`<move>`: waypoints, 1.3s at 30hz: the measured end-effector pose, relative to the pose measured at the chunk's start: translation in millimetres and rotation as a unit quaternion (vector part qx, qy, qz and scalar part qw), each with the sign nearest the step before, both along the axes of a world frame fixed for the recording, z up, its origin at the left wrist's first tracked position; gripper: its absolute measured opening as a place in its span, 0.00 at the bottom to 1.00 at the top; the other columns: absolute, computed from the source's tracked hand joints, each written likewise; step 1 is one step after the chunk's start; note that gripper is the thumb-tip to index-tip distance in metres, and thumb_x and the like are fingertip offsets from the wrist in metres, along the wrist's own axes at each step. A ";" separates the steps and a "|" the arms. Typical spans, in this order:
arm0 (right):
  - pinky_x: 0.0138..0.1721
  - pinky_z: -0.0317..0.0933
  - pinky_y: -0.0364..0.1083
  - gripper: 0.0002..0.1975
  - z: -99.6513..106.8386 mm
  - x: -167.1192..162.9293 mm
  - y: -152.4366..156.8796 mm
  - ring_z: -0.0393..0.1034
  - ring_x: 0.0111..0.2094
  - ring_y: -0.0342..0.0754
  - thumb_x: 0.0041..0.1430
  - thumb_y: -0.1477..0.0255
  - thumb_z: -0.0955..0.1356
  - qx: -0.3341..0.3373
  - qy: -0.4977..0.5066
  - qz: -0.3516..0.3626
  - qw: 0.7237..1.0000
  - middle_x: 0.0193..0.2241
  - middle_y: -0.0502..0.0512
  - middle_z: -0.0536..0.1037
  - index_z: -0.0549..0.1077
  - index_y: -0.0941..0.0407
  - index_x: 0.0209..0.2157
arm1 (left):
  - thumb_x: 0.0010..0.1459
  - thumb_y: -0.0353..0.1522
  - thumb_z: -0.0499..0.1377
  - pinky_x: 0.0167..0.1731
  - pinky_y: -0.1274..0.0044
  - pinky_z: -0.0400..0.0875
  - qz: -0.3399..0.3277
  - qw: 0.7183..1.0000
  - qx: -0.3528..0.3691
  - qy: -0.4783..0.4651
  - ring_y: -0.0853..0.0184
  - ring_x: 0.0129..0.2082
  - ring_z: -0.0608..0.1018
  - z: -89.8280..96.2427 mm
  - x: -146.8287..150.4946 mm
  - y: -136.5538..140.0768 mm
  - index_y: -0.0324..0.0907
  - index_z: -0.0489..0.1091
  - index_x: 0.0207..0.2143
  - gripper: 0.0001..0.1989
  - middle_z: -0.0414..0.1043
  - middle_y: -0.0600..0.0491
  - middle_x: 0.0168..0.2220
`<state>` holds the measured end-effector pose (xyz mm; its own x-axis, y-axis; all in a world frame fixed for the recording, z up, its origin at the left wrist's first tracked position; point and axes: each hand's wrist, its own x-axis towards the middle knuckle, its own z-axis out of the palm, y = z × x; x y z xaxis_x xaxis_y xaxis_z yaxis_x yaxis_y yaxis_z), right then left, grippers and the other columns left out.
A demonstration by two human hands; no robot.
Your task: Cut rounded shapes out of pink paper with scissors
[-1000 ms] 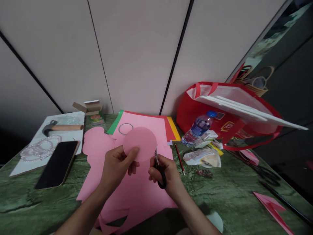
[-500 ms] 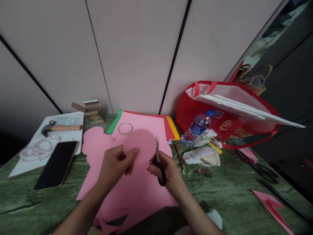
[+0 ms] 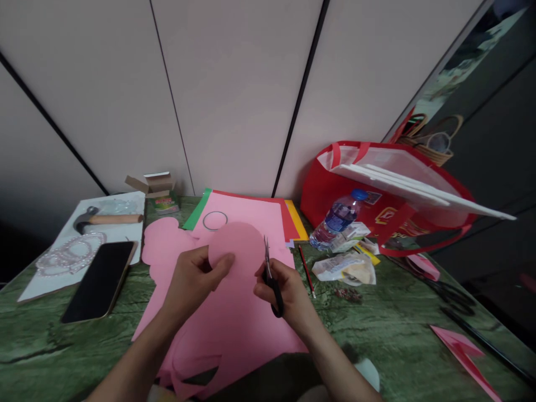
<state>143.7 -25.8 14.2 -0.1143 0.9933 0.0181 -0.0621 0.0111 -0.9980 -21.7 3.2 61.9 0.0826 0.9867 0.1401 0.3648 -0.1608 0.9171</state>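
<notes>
Between thumb and fingers, my left hand (image 3: 196,276) pinches a pink paper circle (image 3: 243,248) by its left side. My right hand (image 3: 287,290) grips small scissors (image 3: 271,282) with black handles, their blades pointing up and nearly together beside the circle's right edge. Under both hands lie pink paper sheets (image 3: 243,318), with a curved offcut (image 3: 196,363) near the front. A thin ring (image 3: 215,220) rests on the paper behind the circle. Green, red and yellow sheets (image 3: 295,220) show beneath the pink at the back.
To the left are a phone (image 3: 100,282), a hammer (image 3: 109,219) and a beaded strand (image 3: 69,257) on a white board, with an opened box (image 3: 163,195) behind. On the right stand a water bottle (image 3: 339,218) and a red bag (image 3: 326,178); a pencil (image 3: 307,271) and larger scissors (image 3: 454,296) lie nearby.
The paper circle has shifted slightly left with my left hand, leaving a little gap from the scissor blades. My right hand has barely moved.
</notes>
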 end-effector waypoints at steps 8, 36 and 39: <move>0.20 0.48 0.39 0.11 0.2 -0.3 -0.1 0.52 0.20 0.39 0.42 0.70 0.71 -0.005 0.015 0.008 1.000 0.18 0.43 0.62 0.65 0.56 0.26 | 0.49 0.35 0.57 0.11 0.84 0.56 -0.037 0.999 -0.015 0.026 0.76 0.10 0.63 -1.6 -1.6 -0.4 0.40 0.61 0.13 0.16 0.62 0.59 0.09; 0.20 0.47 0.39 0.11 -4.4 -0.6 -0.1 0.51 0.19 0.38 0.43 0.69 0.71 0.003 0.001 0.023 1.000 0.17 0.42 0.61 0.66 0.56 0.27 | 0.48 0.34 0.57 0.11 0.85 0.58 -0.035 0.999 -0.040 0.013 0.77 0.09 0.64 2.0 -4.9 -0.5 0.39 0.61 0.12 0.15 0.63 0.59 0.08; 0.20 0.47 0.39 0.11 -3.8 -0.9 -0.4 0.51 0.19 0.38 0.43 0.68 0.71 0.002 -0.010 0.019 1.000 0.17 0.42 0.61 0.66 0.56 0.27 | 0.48 0.34 0.57 0.11 0.85 0.58 -0.036 0.998 -0.040 0.014 0.77 0.09 0.64 2.8 -5.0 -0.5 0.39 0.61 0.12 0.15 0.63 0.59 0.08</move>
<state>142.9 -26.2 10.4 -0.1516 0.9883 0.0190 -0.0420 0.0128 -0.9990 -26.8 2.7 64.7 0.1565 0.9860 0.0581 0.3810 -0.1145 0.9175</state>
